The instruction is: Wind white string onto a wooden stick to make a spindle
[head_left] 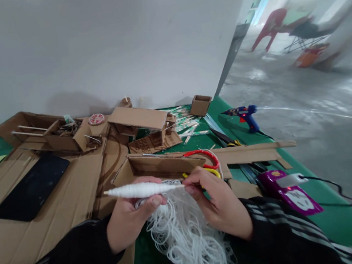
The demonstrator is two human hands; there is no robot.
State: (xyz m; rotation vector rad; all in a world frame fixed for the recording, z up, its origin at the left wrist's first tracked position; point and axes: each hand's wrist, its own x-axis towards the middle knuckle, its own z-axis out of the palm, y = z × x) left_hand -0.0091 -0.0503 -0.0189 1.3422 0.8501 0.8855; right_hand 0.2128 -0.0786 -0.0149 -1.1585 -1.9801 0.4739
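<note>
A thin wooden stick wound with white cord [141, 190] lies level in front of me, thick in the middle and tapered at both ends. My left hand [131, 218] is closed around its left part from below, with the thumb in front. The fingers of my right hand [216, 202] pinch the stick's bare right tip. Below and between both hands hangs a large loose tangle of white cord [195, 246]. Just behind the hands is an open cardboard tray [159, 165], with scissors with red [212, 156] and yellow handles by its right end.
A black tablet [32, 187] lies on cardboard at left. Cardboard boxes [140, 117] and thin sticks [188, 123] stand or lie along the back. At right are a blue glue gun [246, 115], cardboard strips [250, 153] and a purple power strip [289, 192] with a plug.
</note>
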